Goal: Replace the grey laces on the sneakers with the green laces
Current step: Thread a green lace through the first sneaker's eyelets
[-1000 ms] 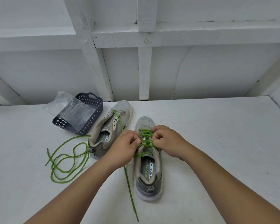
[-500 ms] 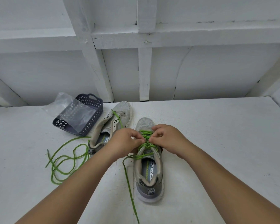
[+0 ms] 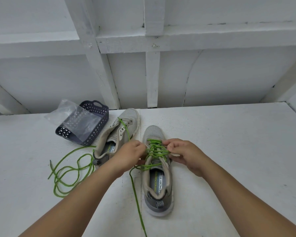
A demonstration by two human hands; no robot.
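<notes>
Two grey sneakers stand on the white table. The right sneaker (image 3: pixel 158 182) points away from me and carries a green lace (image 3: pixel 156 148) crossed through its eyelets. My left hand (image 3: pixel 129 155) pinches that lace at the shoe's left side. My right hand (image 3: pixel 184 153) pinches it at the right side. One loose end of the lace (image 3: pixel 137 195) trails down the table toward me. The left sneaker (image 3: pixel 117 137) lies tilted beside it, with a second green lace (image 3: pixel 70 170) through a front eyelet and coiled on the table to its left.
A dark perforated plastic basket (image 3: pixel 92 132) with a clear plastic bag (image 3: pixel 75 120) over it sits at the back left. A white wall with wooden beams (image 3: pixel 152 74) rises right behind the table. Bare table (image 3: pixel 229 151) stretches to the right.
Both hands have shifted slightly apart along the lacing on the right sneaker, drawing the lace through. The loose end's loop by the shoe's left side has grown.
</notes>
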